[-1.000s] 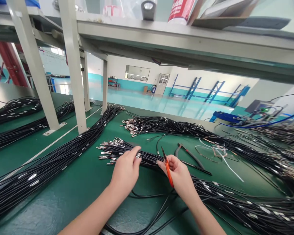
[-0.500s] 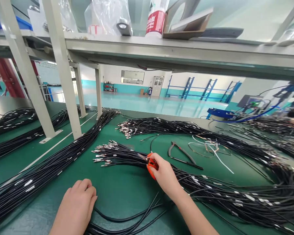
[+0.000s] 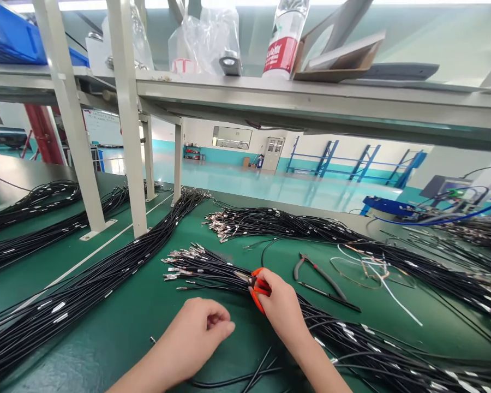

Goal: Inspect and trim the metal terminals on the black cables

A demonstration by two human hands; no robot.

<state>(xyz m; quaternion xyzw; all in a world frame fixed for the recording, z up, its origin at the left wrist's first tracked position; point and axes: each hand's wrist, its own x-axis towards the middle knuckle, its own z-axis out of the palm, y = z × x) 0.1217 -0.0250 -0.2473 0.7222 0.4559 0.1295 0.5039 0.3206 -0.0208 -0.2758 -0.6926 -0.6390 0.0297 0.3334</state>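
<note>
My right hand point(image 3: 282, 303) is closed around a pair of scissors with orange handles point(image 3: 258, 303). Their blades point left and lie over a bundle of black cables point(image 3: 225, 275) with metal terminals at its left end. My left hand point(image 3: 196, 335) is in front of this bundle, palm turned inward. Its fingers are loosely curled, with a gap between thumb and forefinger and nothing seen in it. Loose black cables point(image 3: 233, 377) run below the left hand, and a single cable end point(image 3: 152, 340) shows beside its wrist.
Grey-handled pliers point(image 3: 325, 281) and a thin black stick-like tool lie on the green table point(image 3: 126, 311), near tangled white and copper-coloured wires point(image 3: 372, 267). More cable bundles point(image 3: 106, 267) lie left and behind. A shelf point(image 3: 270, 101) on posts spans above.
My left hand has moved right and up from the loose cables towards the bundle, its fingers parting. The right hand keeps the scissors on the bundle. The view has shifted slightly left.
</note>
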